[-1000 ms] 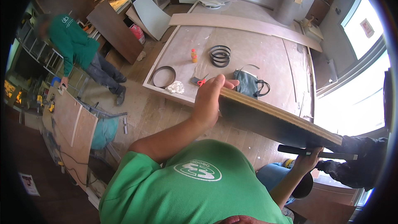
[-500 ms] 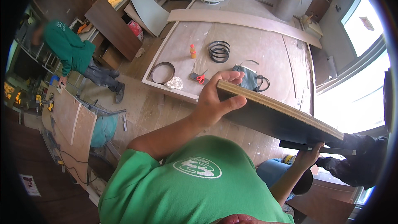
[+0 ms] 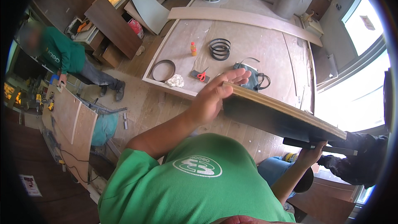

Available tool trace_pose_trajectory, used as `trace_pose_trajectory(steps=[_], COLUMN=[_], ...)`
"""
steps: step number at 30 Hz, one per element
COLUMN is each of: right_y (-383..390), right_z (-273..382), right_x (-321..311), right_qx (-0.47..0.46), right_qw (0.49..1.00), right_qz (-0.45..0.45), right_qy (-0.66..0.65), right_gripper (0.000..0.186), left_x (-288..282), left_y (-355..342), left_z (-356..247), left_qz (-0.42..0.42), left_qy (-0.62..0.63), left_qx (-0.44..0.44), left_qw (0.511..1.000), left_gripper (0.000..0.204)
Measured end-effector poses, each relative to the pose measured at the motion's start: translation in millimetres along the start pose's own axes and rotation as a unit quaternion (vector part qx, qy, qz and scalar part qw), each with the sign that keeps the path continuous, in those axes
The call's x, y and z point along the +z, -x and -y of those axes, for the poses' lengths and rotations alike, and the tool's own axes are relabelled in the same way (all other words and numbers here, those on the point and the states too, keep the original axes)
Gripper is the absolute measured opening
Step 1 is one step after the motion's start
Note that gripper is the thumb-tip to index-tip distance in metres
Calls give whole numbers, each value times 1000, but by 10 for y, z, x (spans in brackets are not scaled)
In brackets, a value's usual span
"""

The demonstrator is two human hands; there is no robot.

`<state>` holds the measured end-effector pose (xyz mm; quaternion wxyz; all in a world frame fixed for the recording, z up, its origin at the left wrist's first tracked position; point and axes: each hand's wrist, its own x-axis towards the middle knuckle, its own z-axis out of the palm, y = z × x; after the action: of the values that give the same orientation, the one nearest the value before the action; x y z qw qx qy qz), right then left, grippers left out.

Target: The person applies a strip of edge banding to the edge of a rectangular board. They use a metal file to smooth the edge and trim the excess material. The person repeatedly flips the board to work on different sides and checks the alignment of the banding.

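I hold a long dark board (image 3: 282, 120) with a pale layered edge, slanting down to the right in front of my chest. My left hand (image 3: 215, 95) presses on its left end, thumb below and fingers stretched over the top face. My right hand (image 3: 309, 154) grips under the board's lower right part, beside a dark bar (image 3: 319, 146). A person in dark sleeves (image 3: 356, 164) stands at the board's right end.
Behind the board lies a covered platform (image 3: 265, 54) with red-handled scissors (image 3: 202, 76), an orange bottle (image 3: 193, 49), a black coil (image 3: 219, 49), a black ring (image 3: 162, 69), a white rag (image 3: 175, 81) and a dark bag (image 3: 248, 81). A co-worker in green (image 3: 58, 54) bends over wood panels (image 3: 70, 116) at left.
My left hand has slid along the board's left end and its fingers have stretched out over the top. The board has shifted slightly right; the co-worker has hardly moved.
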<state>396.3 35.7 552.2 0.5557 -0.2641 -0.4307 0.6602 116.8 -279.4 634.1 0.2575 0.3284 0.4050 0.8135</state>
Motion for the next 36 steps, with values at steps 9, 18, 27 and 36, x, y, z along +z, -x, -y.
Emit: trace_pose_trajectory(steps=[9,18,27,36], right_y=[45,493,660,696], right_z=[-13,-86,-52,-150], right_x=[-136,542,607,574], right_qx=[29,-25,-16,-17], right_qw=[999,986,978,981], right_qz=[5,132,164,130], right_qy=[40,95,125,141], right_gripper=[44,40,40,39], left_x=[-66,-527,-718,-1082], left_y=[-69,64,237,252], left_z=[47,139,122,280], left_qz=[-4,-261,-274,-296], left_qy=[-31,-3,17,141], left_qx=[7,-54,-62,-123], left_qw=[999,964,960,937], left_gripper=[62,48,49,60])
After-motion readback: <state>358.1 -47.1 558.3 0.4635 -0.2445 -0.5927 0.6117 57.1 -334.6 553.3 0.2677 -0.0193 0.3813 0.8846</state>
